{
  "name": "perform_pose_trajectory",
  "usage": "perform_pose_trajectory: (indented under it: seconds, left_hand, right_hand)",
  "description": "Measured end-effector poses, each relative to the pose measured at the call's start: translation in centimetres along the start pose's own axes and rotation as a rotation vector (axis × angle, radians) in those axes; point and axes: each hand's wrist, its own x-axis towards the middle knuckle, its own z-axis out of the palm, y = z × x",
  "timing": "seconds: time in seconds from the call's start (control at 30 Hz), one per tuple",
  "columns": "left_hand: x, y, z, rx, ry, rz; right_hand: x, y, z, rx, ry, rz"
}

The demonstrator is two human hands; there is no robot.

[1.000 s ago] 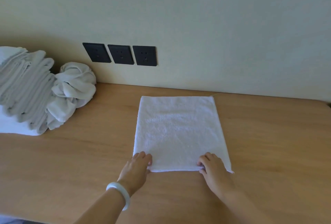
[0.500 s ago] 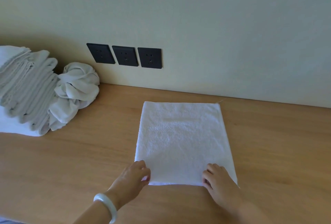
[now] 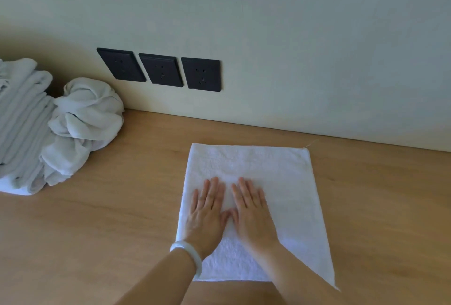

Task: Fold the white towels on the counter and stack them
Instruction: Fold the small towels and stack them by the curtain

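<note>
Far off to the left of the hands, a stack of folded white towels [image 3: 22, 129] sits at the frame edge. A crumpled white towel [image 3: 85, 119] slumps right against it, well apart from the hands. Up on the wall beyond the left hand [image 3: 207, 214] there are three black sockets [image 3: 159, 69] in a row. On the wooden table [image 3: 122, 207], a flat white towel [image 3: 288, 182] lies spread under both hands. The left hand, a pale bangle [image 3: 188, 256] on its wrist, lies palm down on the towel, fingers straight, gripping nothing. Just beside it, thumbs close together, the right hand [image 3: 251, 212] presses flat too, fingers straight. Right of the hands the towel runs on uncovered, a loose thread [image 3: 311, 143] poking from its far right corner.
</note>
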Motion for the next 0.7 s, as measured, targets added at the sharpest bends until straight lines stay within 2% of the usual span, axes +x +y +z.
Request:
perform_pose_trajectory:
  seconds: [0.07, 0.17, 0.27, 0.33, 0.4, 0.5, 0.57, 0.63, 0.7]
  left_hand:
    - [-0.8, -1.1, -0.1, 0.056, -0.035, 0.051]
    - [-1.0, -2.4, -0.7, 0.100, -0.024, 0.068]
    - [-0.2, -2.0, -0.4, 0.019, 0.021, 0.016]
    - [1.3, -0.9, -0.3, -0.026, 0.052, -0.002]
    - [3.6, 0.8, -0.6, -0.041, 0.067, 0.028]
    - [7.2, 2.1, -0.7, -0.029, 0.048, -0.015]
    - [8.4, 0.8, -0.4, 0.021, 0.029, -0.086]
    - [8.4, -1.6, -0.1, 0.084, 0.002, -0.084]
    - [8.3, -3.6, -0.3, 0.119, -0.007, -0.076]
  right_hand:
    - [-2.2, 2.4, 0.6, -0.058, -0.040, 0.024]
    - [-4.9, 6.5, 0.0, -0.103, -0.004, 0.244]
    - [-4.8, 8.2, -0.8, -0.140, 0.053, 0.417]
    - [-2.6, 7.2, -1.4, -0.115, 0.103, 0.346]
    - [0.7, 4.7, -2.1, -0.064, 0.134, 0.152]
    - [5.2, 1.3, -1.0, -0.005, 0.100, -0.015]
    - [7.0, 1.6, -0.1, -0.013, 0.039, -0.025]
    - [7.5, 4.6, 0.4, -0.060, -0.015, 0.003]
    - [7.5, 8.5, -0.3, -0.100, -0.032, 0.148]
